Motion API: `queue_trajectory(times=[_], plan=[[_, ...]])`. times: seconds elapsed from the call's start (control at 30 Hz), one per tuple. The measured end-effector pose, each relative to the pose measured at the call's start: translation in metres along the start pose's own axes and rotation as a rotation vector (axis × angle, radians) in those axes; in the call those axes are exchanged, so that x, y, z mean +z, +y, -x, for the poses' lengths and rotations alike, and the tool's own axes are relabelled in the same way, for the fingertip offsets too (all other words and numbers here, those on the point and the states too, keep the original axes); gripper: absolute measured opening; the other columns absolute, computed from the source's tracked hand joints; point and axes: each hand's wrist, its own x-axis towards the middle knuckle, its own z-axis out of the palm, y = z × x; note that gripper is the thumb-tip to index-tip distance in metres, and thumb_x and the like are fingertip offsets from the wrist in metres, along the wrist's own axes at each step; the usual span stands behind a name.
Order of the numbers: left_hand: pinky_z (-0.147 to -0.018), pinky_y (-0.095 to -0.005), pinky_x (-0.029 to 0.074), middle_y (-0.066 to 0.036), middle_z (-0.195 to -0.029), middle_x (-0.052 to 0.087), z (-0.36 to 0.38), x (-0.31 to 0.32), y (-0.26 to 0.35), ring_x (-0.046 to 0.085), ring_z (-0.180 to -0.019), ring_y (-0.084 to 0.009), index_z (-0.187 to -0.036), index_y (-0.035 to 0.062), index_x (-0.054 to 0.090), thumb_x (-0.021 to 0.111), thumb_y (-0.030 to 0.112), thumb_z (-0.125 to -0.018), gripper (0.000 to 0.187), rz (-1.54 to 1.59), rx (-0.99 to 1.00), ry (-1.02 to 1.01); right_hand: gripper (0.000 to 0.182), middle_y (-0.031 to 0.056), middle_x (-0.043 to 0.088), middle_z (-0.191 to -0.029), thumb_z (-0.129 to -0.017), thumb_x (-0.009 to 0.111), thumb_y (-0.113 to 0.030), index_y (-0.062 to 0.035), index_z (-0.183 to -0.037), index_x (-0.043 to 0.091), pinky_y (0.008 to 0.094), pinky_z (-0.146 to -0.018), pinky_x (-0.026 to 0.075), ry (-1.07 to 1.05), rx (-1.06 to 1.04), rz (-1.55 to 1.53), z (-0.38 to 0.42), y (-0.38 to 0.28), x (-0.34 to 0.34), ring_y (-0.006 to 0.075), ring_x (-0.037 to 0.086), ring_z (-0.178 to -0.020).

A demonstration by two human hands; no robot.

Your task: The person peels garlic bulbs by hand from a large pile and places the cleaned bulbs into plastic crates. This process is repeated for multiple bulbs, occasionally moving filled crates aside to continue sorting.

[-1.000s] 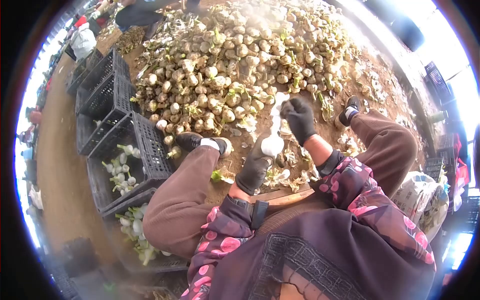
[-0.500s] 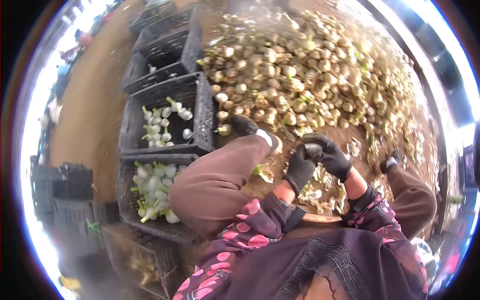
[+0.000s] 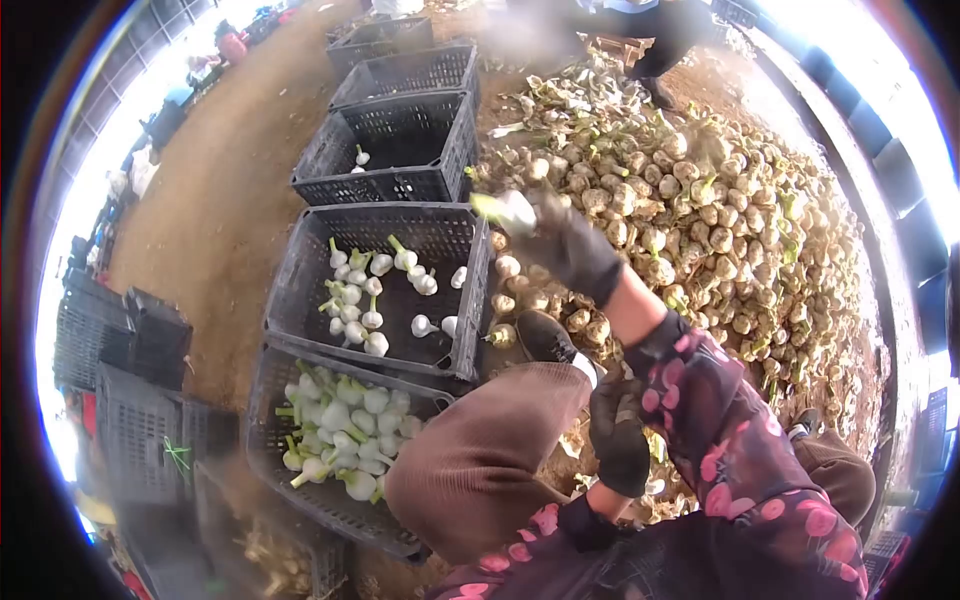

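My right hand, in a dark glove, reaches forward beside the crates. Its fingers are closed on a peeled white garlic bulb with a green stem; both are blurred. My left hand, also gloved, stays low by my knee with curled fingers, and I cannot make out what lies in them. Below the right hand and to its left, a black crate contains scattered white garlic bulbs. A nearer crate by my leg is filled with more cleaned bulbs.
A large heap of unpeeled garlic spreads at front right. Further black crates run away in a row, one with a few bulbs. Stacked crates stand at left. Another person's leg shows beyond the heap.
My hands were together over the ground between my legs. The right hand has moved forward and left with a garlic bulb, while the left stays low. The view has shifted, showing more crates.
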Motion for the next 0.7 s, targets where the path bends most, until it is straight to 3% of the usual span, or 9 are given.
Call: queue_trajectory(times=[0.1,0.13,0.2,0.23,0.3,0.33,0.43,0.57,0.7], plan=[[-0.087,-0.0266,0.042,-0.005,-0.103,0.057,-0.011,0.003,0.009,0.053,-0.096,-0.013,-0.123,0.0023,0.046,0.042,0.003,-0.092,0.032,0.102,0.0,0.13,0.034,0.0086,0.06,-0.096,-0.092,0.056,-0.016,-0.0038,-0.122,0.047,0.0292,-0.074,0.053,0.199,-0.268,0.058,-0.035,-0.006,0.011,0.0175,0.061,-0.082],[-0.088,-0.0271,0.042,-0.005,-0.104,0.057,-0.014,0.0,0.008,0.053,-0.096,-0.0133,-0.121,0.0021,0.048,0.043,0.004,-0.092,0.03,0.01,-0.001,0.119,0.032,0.0071,0.06,-0.093,-0.091,0.057,-0.014,-0.004,-0.121,0.049,0.029,-0.072,0.053,0.062,-0.347,0.312,-0.047,0.018,-0.029,0.0169,0.061,-0.079],[-0.085,-0.029,0.042,-0.005,-0.103,0.057,-0.017,-0.012,-0.017,0.053,-0.092,-0.0145,-0.114,0.0011,0.052,0.046,0.009,-0.092,0.024,-0.052,0.001,0.088,0.028,0.0046,0.061,-0.085,-0.09,0.059,-0.012,-0.0046,-0.116,0.055,0.0285,-0.067,0.052,0.12,-0.04,0.334,-0.009,0.03,-0.06,0.0154,0.061,-0.073],[-0.079,-0.0306,0.043,-0.005,-0.098,0.057,-0.02,-0.01,-0.015,0.052,-0.085,-0.0154,-0.112,0.0008,0.052,0.048,0.011,-0.092,0.023,-0.156,-0.118,0.168,0.026,0.0057,0.061,-0.088,-0.091,0.057,-0.013,-0.0029,-0.115,0.056,0.0284,-0.069,0.051,-0.015,-0.219,0.418,0.013,0.051,-0.097,0.0151,0.061,-0.077],[-0.071,-0.0297,0.043,-0.005,-0.093,0.056,-0.023,-0.018,-0.024,0.051,-0.078,-0.0139,-0.112,0.0013,0.053,0.048,0.012,-0.091,0.024,-0.402,-0.026,0.002,0.029,0.0106,0.064,-0.092,-0.089,0.058,-0.02,-0.0024,-0.112,0.058,0.0327,-0.073,0.05,0.35,-0.006,0.671,0.075,0.057,-0.115,0.0208,0.063,-0.082],[-0.069,-0.027,0.046,-0.005,-0.094,0.057,-0.021,-0.007,-0.024,0.053,-0.078,-0.0123,-0.114,0.0021,0.052,0.047,0.011,-0.091,0.025,-0.001,-0.221,0.101,0.032,0.0133,0.064,-0.094,-0.087,0.059,-0.022,-0.0026,-0.112,0.058,0.0345,-0.076,0.049,0.473,-0.006,0.902,0.106,0.063,-0.137,0.0244,0.063,-0.086],[-0.068,-0.0252,0.049,-0.006,-0.093,0.057,-0.024,-0.01,-0.044,0.056,-0.075,-0.013,-0.119,0.0025,0.049,0.044,0.006,-0.09,0.03,-0.104,-0.367,0.088,0.031,0.0177,0.064,-0.102,-0.081,0.062,-0.024,-0.0052,-0.105,0.063,0.0369,-0.081,0.049,0.669,0.119,1.393,0.175,0.084,-0.211,0.0317,0.063,-0.09],[-0.064,-0.0251,0.049,-0.007,-0.092,0.057,-0.032,-0.026,-0.073,0.055,-0.073,-0.0124,-0.119,0.0005,0.047,0.043,0.006,-0.09,0.029,-0.168,-0.457,-0.042,0.022,0.0178,0.065,-0.092,-0.078,0.065,-0.017,-0.0061,-0.098,0.064,0.0386,-0.072,0.051,1.065,-0.305,1.503,0.23,0.063,-0.28,0.0332,0.063,-0.08],[-0.07,-0.0217,0.048,-0.005,-0.094,0.058,-0.035,-0.025,-0.083,0.055,-0.075,-0.01,-0.118,0.002,0.048,0.045,0.007,-0.089,0.03,-0.29,-0.555,-0.176,0.033,0.0148,0.059,-0.101,-0.076,0.063,-0.015,-0.009,-0.108,0.057,0.0419,-0.084,0.045,0.954,-0.136,1.877,0.222,0.002,-0.285,0.035,0.055,-0.098]])
